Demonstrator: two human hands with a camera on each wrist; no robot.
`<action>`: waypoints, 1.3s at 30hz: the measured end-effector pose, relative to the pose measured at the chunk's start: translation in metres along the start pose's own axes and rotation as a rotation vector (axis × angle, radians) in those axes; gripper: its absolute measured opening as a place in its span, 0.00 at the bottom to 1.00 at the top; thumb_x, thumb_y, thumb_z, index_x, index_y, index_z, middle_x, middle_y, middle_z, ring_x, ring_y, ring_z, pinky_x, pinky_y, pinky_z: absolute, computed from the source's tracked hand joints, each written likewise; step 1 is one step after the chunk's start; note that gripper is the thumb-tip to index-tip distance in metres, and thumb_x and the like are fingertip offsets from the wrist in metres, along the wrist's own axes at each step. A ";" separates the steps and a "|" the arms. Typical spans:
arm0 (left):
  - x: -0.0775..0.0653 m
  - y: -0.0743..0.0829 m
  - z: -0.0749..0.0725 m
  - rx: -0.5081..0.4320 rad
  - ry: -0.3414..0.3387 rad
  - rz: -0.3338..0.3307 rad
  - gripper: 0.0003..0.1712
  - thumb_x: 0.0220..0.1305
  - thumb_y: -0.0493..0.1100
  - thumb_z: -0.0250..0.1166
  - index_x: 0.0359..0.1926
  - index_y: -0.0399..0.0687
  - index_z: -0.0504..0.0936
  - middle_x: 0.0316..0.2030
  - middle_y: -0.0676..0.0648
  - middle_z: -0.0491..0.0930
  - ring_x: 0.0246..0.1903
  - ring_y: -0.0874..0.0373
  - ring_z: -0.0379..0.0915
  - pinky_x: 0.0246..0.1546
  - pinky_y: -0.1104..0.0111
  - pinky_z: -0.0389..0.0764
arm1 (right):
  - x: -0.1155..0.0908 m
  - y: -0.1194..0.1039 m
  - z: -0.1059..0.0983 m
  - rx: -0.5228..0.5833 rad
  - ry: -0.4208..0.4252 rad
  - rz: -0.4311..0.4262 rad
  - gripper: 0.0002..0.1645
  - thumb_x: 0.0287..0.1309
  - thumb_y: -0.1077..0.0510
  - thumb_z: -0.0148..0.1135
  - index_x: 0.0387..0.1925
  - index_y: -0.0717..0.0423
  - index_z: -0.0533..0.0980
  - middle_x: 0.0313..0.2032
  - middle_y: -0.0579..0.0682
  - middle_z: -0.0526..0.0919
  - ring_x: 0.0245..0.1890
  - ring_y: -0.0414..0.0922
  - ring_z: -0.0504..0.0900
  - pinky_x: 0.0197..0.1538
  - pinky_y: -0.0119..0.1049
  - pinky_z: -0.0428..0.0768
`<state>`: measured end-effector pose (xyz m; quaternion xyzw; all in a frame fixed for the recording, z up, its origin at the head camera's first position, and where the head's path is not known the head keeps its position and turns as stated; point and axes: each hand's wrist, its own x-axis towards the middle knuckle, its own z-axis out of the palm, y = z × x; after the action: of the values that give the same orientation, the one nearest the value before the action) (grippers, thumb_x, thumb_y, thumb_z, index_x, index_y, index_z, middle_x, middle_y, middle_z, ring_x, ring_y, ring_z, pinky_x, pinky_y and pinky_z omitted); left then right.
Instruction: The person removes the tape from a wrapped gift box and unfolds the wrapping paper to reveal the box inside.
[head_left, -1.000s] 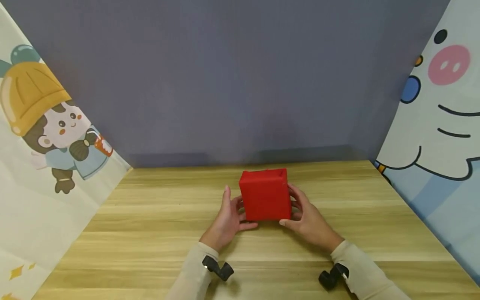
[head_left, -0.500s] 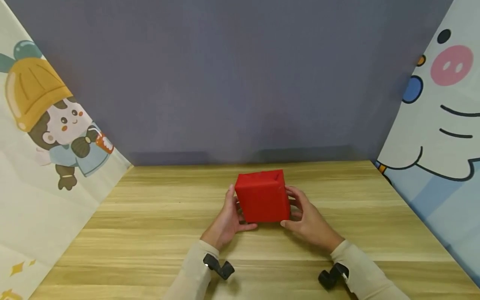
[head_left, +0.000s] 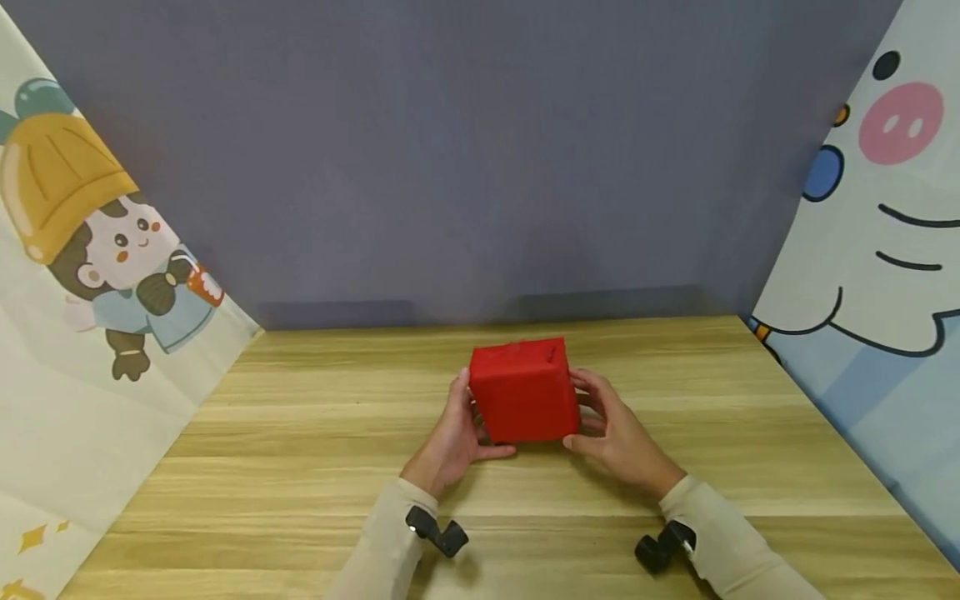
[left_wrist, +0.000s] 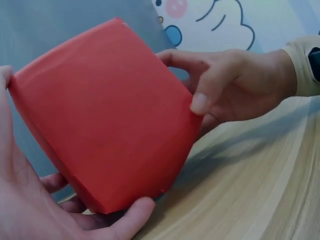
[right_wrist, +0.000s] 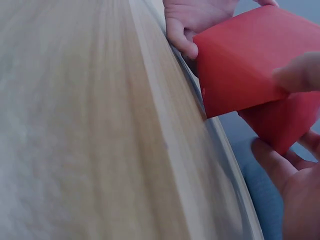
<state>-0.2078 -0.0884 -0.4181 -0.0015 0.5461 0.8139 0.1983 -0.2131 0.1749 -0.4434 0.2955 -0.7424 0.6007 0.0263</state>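
Observation:
A box-shaped red package point(head_left: 525, 406) with smooth sides and slightly creased edges is held between both hands over the table. My left hand point(head_left: 450, 433) grips its left side, its thumb along the upper left edge and other fingers under and behind the lower left corner. On the opposite side, my right hand point(head_left: 618, 437) holds the package, thumb at the lower right front corner and fingers spread along the right side. The left wrist view shows the broad red face point(left_wrist: 107, 117) tilted. In the right wrist view, the right thumb lies against the red surface point(right_wrist: 240, 65).
A wood-grain table point(head_left: 300, 492) spreads under the hands. Behind it stands a grey-purple panel point(head_left: 480, 167). Cartoon-printed sheets flank it at left point(head_left: 97, 250) and right point(head_left: 892, 275). Each wrist carries a small black camera mount.
The package has shifted slightly left and turned, showing more of its top. The left thumb, earlier apart from it, now meets its upper left edge. The right hand has barely moved.

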 end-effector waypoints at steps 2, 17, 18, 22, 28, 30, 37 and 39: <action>0.000 -0.001 0.000 -0.016 -0.003 0.001 0.46 0.66 0.77 0.45 0.72 0.53 0.61 0.67 0.40 0.62 0.57 0.42 0.73 0.50 0.38 0.76 | -0.002 0.001 0.000 0.019 0.001 -0.034 0.50 0.55 0.75 0.68 0.74 0.51 0.56 0.69 0.58 0.65 0.65 0.50 0.70 0.57 0.36 0.78; -0.004 -0.013 0.003 0.045 -0.106 0.166 0.34 0.67 0.54 0.51 0.71 0.52 0.55 0.55 0.49 0.74 0.54 0.54 0.72 0.55 0.55 0.73 | -0.006 -0.017 0.005 0.422 0.121 0.064 0.18 0.79 0.56 0.40 0.62 0.54 0.69 0.57 0.44 0.76 0.58 0.40 0.73 0.53 0.39 0.77; -0.005 -0.013 0.003 0.057 -0.113 0.167 0.35 0.66 0.53 0.51 0.72 0.51 0.54 0.55 0.48 0.75 0.54 0.54 0.72 0.55 0.56 0.72 | -0.005 -0.016 0.006 0.434 0.118 0.050 0.17 0.79 0.56 0.39 0.60 0.52 0.71 0.54 0.42 0.78 0.57 0.39 0.74 0.53 0.39 0.77; -0.004 -0.012 0.004 0.110 -0.135 0.178 0.39 0.64 0.50 0.53 0.74 0.48 0.54 0.60 0.47 0.70 0.55 0.55 0.71 0.54 0.58 0.72 | -0.003 -0.016 0.005 0.441 0.127 0.071 0.16 0.79 0.55 0.40 0.53 0.46 0.75 0.48 0.41 0.81 0.50 0.38 0.77 0.51 0.36 0.77; -0.001 -0.010 0.003 0.144 -0.198 0.218 0.39 0.65 0.48 0.54 0.75 0.47 0.53 0.65 0.44 0.63 0.55 0.55 0.72 0.56 0.58 0.71 | 0.001 -0.021 0.001 0.388 0.137 0.164 0.12 0.73 0.56 0.45 0.49 0.48 0.76 0.43 0.43 0.82 0.44 0.39 0.79 0.50 0.35 0.76; 0.000 -0.010 0.001 0.140 -0.221 0.238 0.40 0.66 0.47 0.54 0.75 0.46 0.52 0.65 0.44 0.66 0.55 0.55 0.73 0.57 0.58 0.71 | 0.002 -0.020 0.000 0.382 0.125 0.139 0.12 0.72 0.58 0.46 0.49 0.49 0.76 0.42 0.43 0.82 0.43 0.39 0.79 0.48 0.34 0.76; -0.001 -0.011 -0.003 0.176 -0.301 0.307 0.47 0.72 0.60 0.56 0.77 0.38 0.48 0.59 0.54 0.74 0.58 0.60 0.70 0.60 0.61 0.69 | 0.001 -0.014 -0.003 0.329 0.065 -0.077 0.21 0.68 0.66 0.47 0.59 0.66 0.73 0.52 0.50 0.81 0.46 0.42 0.80 0.45 0.33 0.81; -0.001 -0.011 -0.003 0.219 -0.299 0.313 0.52 0.69 0.66 0.59 0.77 0.37 0.49 0.57 0.55 0.75 0.56 0.60 0.72 0.59 0.62 0.70 | 0.000 -0.013 -0.004 0.333 0.036 -0.098 0.24 0.67 0.65 0.49 0.62 0.72 0.68 0.58 0.56 0.77 0.50 0.45 0.80 0.47 0.36 0.82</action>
<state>-0.2041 -0.0882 -0.4288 0.2252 0.5892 0.7619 0.1474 -0.2079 0.1774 -0.4310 0.3209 -0.6169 0.7184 0.0195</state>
